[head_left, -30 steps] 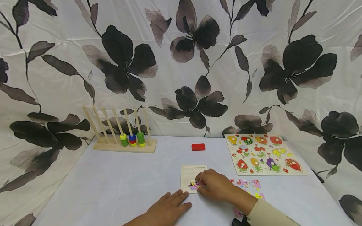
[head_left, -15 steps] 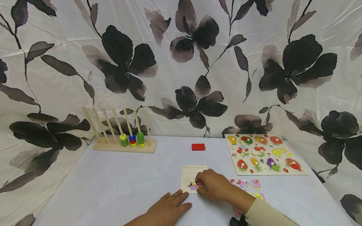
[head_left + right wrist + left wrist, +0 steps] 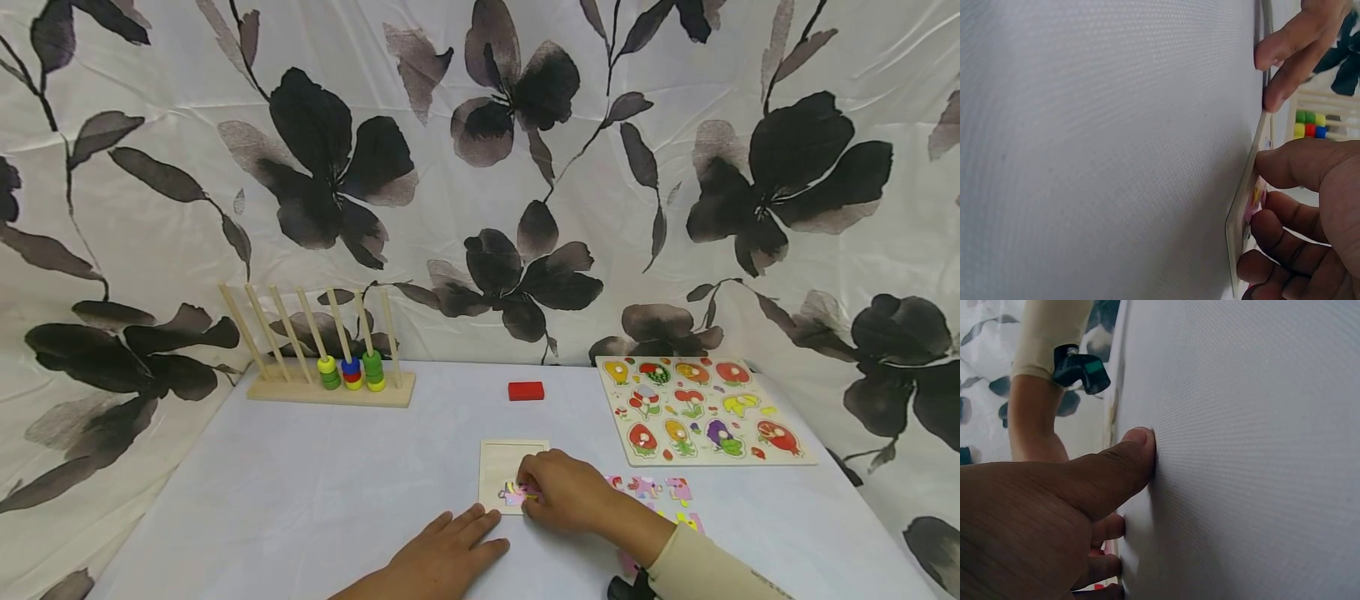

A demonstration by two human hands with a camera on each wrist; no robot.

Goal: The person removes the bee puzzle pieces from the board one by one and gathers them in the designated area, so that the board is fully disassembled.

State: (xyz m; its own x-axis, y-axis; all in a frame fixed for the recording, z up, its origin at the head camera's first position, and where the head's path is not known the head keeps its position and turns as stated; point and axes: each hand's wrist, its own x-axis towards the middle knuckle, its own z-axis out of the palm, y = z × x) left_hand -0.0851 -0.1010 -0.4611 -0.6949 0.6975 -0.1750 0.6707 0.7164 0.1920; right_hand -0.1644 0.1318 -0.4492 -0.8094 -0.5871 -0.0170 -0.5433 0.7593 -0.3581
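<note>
A small square wooden puzzle tray [image 3: 495, 458] lies on the white-covered table. Printed jigsaw pieces [image 3: 512, 494], pink and yellow, sit in its lower part. My right hand [image 3: 566, 492] reaches over the tray's lower right corner, thumb and fingers bent together around a jigsaw piece that they mostly hide. In the right wrist view, the right thumb [image 3: 1288, 164] is at the tray's near edge and the curled fingers are over the pieces. Flat on the table, my left hand [image 3: 453, 550] spreads its fingers, with the fingertips right at the tray's lower left corner.
Several loose jigsaw pieces [image 3: 680, 489] lie right of the tray, partly behind the right forearm. Beyond them is a fruit puzzle board [image 3: 708, 452]. A red block [image 3: 526, 391] sits at the back. At the back left stands a wooden peg rack [image 3: 330, 395] with coloured rings.
Both hands keep almost the same places. The printed piece beside the right fingertips shows less dark colour than before.
</note>
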